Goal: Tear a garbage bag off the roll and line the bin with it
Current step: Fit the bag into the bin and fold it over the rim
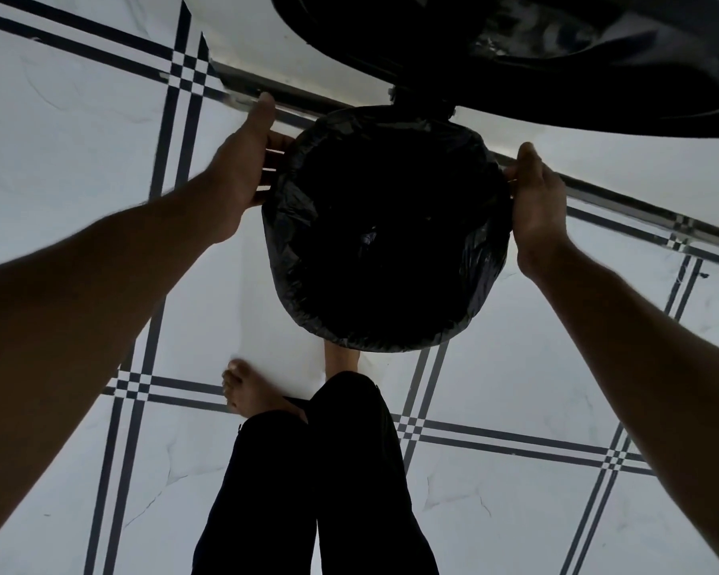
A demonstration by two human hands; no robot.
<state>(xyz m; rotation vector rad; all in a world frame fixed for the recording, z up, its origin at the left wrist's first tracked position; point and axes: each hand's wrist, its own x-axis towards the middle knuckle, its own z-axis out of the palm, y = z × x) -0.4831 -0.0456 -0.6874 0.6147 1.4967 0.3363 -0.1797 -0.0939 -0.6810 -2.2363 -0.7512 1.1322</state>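
Note:
I look straight down at a round bin whose mouth and rim are wrapped in a black garbage bag (385, 226); the bag's edge is folded over the rim all round. The bin's raised lid (557, 56) stands open at the top of the view. My left hand (248, 159) grips the bag's folded edge at the bin's left side, thumb pointing away from me. My right hand (536, 201) pinches the bag's edge at the right side. The roll is not in view.
The bin stands on a white tiled floor (79, 159) with dark double lines. A metal door track (619, 197) runs diagonally behind the bin. My bare feet (250, 388) and dark trouser legs (328, 471) are just in front of the bin.

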